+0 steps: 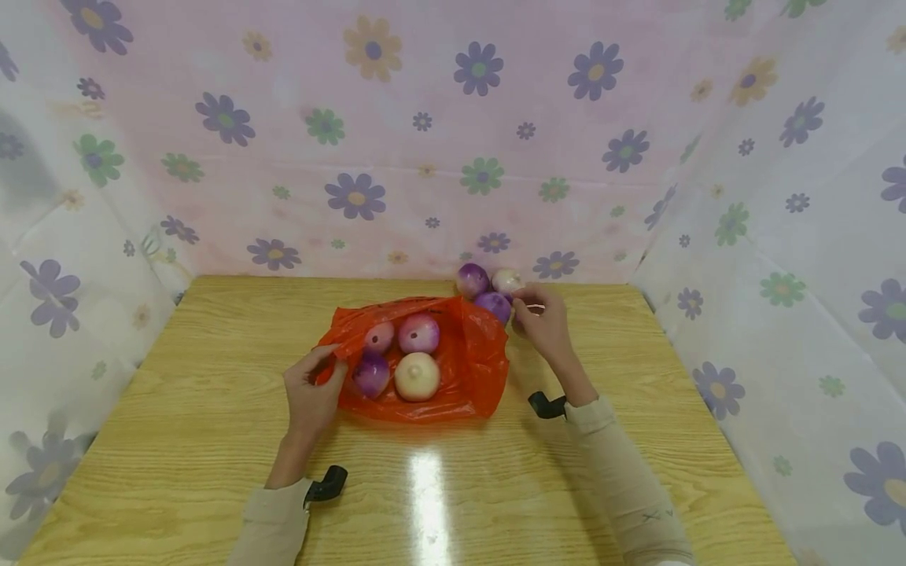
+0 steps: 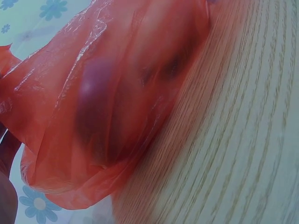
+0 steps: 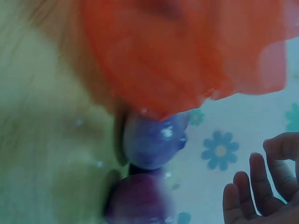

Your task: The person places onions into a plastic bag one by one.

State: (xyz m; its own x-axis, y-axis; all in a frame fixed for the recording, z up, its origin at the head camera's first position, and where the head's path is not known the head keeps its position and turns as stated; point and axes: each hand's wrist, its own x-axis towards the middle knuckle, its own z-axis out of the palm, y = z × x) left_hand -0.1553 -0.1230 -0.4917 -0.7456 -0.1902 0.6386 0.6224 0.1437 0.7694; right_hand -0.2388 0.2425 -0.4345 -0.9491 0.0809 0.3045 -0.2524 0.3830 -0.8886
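A red plastic bag (image 1: 481, 377) lies with its mouth open toward me, and several onions are inside: a white onion (image 1: 418, 376), a purple onion (image 1: 371, 374) and pinkish ones (image 1: 419, 334). My left hand (image 1: 314, 393) pinches the bag's left rim between thumb and fingers. In the left wrist view the bag (image 2: 126, 93) shows onions dimly through its film. Beyond the bag's right side, my right hand (image 1: 548, 326) hovers by more onions, its fingers (image 3: 261, 186) loosely bent and holding nothing. Nearest it are a purple onion (image 1: 493, 306) and a white onion (image 1: 506, 281).
Another purple onion (image 1: 473, 280) sits at the back edge of the wooden table (image 1: 233, 354). Flowered cloth (image 1: 425, 141) hangs behind and along both sides. Black angled pieces (image 1: 327, 484) stick out at both cuffs.
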